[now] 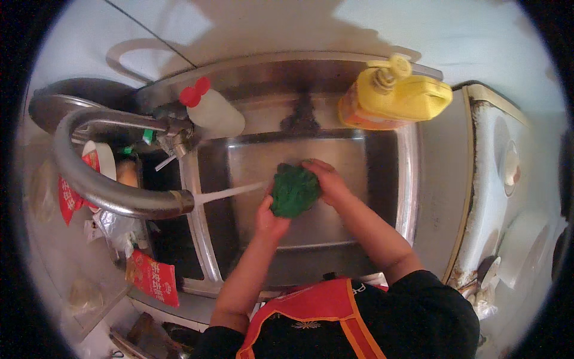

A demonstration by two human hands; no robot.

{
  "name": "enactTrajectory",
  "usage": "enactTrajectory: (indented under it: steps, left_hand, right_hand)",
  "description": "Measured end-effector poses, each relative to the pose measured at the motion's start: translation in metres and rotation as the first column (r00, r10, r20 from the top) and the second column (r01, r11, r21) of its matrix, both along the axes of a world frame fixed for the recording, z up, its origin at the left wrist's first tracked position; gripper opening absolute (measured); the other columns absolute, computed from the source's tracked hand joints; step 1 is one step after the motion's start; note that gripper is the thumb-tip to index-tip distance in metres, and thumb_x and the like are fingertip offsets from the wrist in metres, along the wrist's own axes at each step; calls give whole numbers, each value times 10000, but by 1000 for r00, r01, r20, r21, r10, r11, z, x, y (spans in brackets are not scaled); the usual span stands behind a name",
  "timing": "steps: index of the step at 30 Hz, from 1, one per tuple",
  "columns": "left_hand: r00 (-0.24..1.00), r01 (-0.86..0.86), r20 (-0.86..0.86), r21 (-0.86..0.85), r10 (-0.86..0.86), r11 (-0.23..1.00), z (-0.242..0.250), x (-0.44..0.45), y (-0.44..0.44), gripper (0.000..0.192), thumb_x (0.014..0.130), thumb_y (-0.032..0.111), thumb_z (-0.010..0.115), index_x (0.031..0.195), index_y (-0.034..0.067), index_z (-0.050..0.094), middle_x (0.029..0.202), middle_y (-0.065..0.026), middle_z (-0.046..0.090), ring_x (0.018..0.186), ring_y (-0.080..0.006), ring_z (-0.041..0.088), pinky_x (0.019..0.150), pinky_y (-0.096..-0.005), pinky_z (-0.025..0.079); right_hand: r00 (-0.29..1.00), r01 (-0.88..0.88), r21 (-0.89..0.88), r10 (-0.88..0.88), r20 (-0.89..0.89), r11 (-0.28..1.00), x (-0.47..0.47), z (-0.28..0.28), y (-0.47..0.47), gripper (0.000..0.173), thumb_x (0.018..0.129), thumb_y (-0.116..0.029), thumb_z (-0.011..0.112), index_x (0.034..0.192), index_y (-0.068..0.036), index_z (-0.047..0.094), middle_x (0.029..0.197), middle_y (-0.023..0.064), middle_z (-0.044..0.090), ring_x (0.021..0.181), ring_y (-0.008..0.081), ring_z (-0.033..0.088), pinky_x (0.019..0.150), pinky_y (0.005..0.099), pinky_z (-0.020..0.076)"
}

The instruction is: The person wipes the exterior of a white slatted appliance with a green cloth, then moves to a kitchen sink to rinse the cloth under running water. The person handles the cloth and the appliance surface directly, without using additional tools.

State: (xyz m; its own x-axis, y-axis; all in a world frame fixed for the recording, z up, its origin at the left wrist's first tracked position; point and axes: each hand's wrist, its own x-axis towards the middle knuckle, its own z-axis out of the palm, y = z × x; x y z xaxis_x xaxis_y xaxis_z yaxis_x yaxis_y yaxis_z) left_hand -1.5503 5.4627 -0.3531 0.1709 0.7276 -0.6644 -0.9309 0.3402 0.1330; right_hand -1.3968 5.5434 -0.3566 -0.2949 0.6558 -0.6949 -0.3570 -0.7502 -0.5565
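Over the right basin of a stainless steel sink (291,246), a dark green crumpled bundle (295,190) is held between both hands. It could be cloth or leafy greens; I cannot tell which. My left hand (272,221) grips its lower left side, with some fingers hidden beneath. On its upper right side, my right hand (329,179) curls its fingers around the edge. A curved metal faucet (130,197) reaches in from the left. From its mouth a stream of water (231,192) runs toward the bundle and my left hand.
Behind the basin stand a white bottle with a red cap (217,112) and a yellow pump jug (390,101). Red packets (152,278) and plastic bags (119,229) crowd the left basin area. A round metal lid (80,101) leans at the back left. A rust-edged white appliance (497,179) borders the right.
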Motion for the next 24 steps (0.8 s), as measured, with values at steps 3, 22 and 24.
enactTrajectory:
  steps: [3, 22, 24]
  left_hand:
    - [935, 82, 312, 271, -168, 959, 3, 14, 3, 493, 876, 232, 436, 1350, 94, 445, 1373, -137, 461, 1238, -324, 468, 1047, -496, 367]
    - [994, -56, 110, 356, 17, 933, 151, 68, 152, 444, 869, 239, 513, 1228, -20, 481, 1225, -199, 555, 1103, -366, 546, 940, -513, 459]
    - [988, -51, 155, 358, -6, 932, 146, 67, 152, 444, 860, 236, 515, 1220, -22, 484, 1223, -197, 557, 1094, -365, 550, 932, -508, 464]
  right_hand:
    - [794, -455, 341, 200, 574, 823, 12, 68, 8, 353, 893, -321, 607, 1097, -33, 603, 1036, 136, 644, 966, 279, 615, 841, 381, 485]
    - [-103, -994, -111, -402, 910, 2, 55, 205, 202, 175, 787, -98, 524, 807, -29, 683, 833, 195, 651, 826, 365, 636, 741, 454, 516]
    - [-204, -979, -188, -354, 913, 80, 53, 197, 202, 175, 823, -111, 500, 873, -33, 648, 837, 160, 635, 835, 359, 607, 755, 440, 501]
